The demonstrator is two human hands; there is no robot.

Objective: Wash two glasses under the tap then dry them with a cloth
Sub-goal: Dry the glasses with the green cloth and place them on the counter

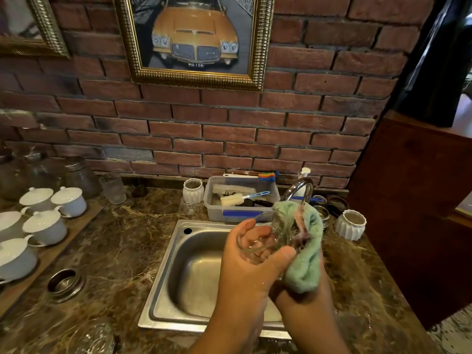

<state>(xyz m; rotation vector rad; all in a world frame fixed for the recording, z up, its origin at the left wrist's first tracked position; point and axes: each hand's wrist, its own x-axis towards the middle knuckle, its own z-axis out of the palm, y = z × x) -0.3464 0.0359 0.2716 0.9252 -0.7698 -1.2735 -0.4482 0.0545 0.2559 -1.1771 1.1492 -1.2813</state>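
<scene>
My left hand (245, 264) grips a clear glass (258, 245) on its side above the steel sink (168, 264), fingers wrapped round its base. A light green cloth (304, 251) is pushed into and draped over the glass's open end on the right. My right hand (291, 298) holds that cloth from below and is mostly hidden under it. The curved chrome tap (300, 189) rises just behind the cloth; no water is seen running. Another clear glass (113, 187) stands on the counter at the back left.
A plastic tub (217, 210) with brushes sits behind the sink. White ribbed cups (351, 224) (193, 190) flank it. White lidded cups (43, 226) on a wooden board fill the left counter, with glass jars (79, 175) behind. A wooden partition (408, 200) stands at right.
</scene>
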